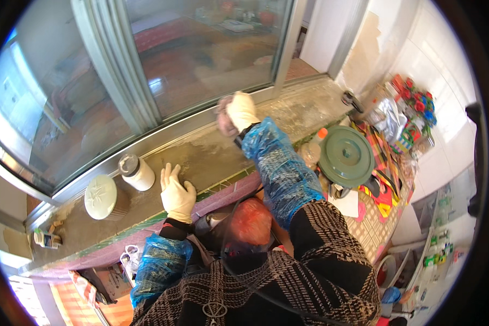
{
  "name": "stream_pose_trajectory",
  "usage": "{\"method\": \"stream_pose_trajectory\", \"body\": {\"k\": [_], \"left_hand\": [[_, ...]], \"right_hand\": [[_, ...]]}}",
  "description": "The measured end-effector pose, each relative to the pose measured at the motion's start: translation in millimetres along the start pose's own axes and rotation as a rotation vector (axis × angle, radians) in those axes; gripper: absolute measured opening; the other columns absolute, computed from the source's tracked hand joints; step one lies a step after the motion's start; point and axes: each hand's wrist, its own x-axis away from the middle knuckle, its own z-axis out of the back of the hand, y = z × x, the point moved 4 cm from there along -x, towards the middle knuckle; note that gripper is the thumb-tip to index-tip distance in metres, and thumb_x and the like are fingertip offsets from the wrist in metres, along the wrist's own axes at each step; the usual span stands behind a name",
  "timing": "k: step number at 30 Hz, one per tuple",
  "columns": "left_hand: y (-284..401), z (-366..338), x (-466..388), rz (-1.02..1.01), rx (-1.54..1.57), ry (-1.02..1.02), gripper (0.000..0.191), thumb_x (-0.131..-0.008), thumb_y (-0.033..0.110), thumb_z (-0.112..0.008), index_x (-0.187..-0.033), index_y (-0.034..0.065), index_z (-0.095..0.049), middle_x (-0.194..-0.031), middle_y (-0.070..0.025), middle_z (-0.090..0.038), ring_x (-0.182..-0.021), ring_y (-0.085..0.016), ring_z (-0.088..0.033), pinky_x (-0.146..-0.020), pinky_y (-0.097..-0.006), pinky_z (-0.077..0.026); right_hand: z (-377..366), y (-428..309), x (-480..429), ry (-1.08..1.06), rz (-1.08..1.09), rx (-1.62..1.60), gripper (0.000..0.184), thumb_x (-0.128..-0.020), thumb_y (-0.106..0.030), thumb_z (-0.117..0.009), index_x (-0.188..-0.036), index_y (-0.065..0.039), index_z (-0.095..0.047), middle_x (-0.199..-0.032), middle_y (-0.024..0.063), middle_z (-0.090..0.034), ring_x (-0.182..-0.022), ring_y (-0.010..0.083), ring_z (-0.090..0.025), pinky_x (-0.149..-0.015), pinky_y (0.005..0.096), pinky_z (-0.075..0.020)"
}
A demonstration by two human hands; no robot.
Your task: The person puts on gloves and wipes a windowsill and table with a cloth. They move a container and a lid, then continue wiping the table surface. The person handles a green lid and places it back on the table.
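Note:
My left hand [178, 194], in a cream glove, rests on the window sill [199, 161] with its fingers apart and holds nothing. My right hand [242, 111], gloved alike, is closed on a brownish-pink cloth [225, 118], slightly blurred, where the sill meets the window frame [191, 122]. Just left of my left hand stands a white jar [142, 178] with a grey lid. Beside that jar is a round container with a pale green, leaf-patterned lid [101, 197]. Blue plastic sleeve covers wrap both of my forearms.
A small bottle [49, 239] is at the sill's left end; a dark object [351, 101] lies at its right end. On my right, a table [377, 228] bears a green lidded container [346, 155], an orange-capped bottle [320, 135] and artificial flowers [419, 104]. A red plastic bag [250, 222] sits below the sill.

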Motion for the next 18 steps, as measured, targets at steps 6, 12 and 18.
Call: {"method": "stream_pose_trajectory", "body": {"k": [6, 12, 18], "left_hand": [[-4.3, -3.1, 0.4, -0.043, -0.029, -0.011, 0.046, -0.079, 0.008, -0.059, -0.124, 0.0030, -0.055, -0.138, -0.0233, -0.050, -0.131, -0.042, -0.043, -0.110, -0.0460, -0.037], [-8.3, -7.4, 1.5, -0.046, -0.085, -0.090, 0.038, -0.082, 0.011, -0.059, -0.119, 0.0037, -0.059, -0.136, -0.0204, -0.054, -0.131, -0.041, -0.044, -0.109, -0.0445, -0.038], [-10.1, -7.9, 1.0, -0.041, -0.104, -0.103, 0.037, -0.082, 0.013, -0.059, -0.118, 0.0045, -0.061, -0.137, -0.0202, -0.053, -0.132, -0.041, -0.044, -0.109, -0.0444, -0.038]], "right_hand": [[11.0, -53.4, 78.6, -0.388, 0.316, 0.182, 0.019, -0.074, -0.017, -0.070, -0.092, -0.010, -0.072, -0.100, 0.0171, -0.066, -0.101, 0.0350, -0.061, -0.087, 0.0439, -0.0502], [-4.0, -5.2, 89.8, -0.544, 0.372, 0.091, 0.041, -0.076, -0.015, -0.069, -0.116, -0.009, -0.066, -0.124, 0.0166, -0.058, -0.112, 0.0366, -0.054, -0.096, 0.0471, -0.0415], [-13.9, 63.7, 68.4, -0.386, -0.505, -1.093, 0.038, -0.098, -0.046, -0.044, -0.109, -0.013, -0.060, -0.097, 0.0166, -0.068, -0.066, 0.0325, -0.067, -0.047, 0.0441, -0.0498]]}}
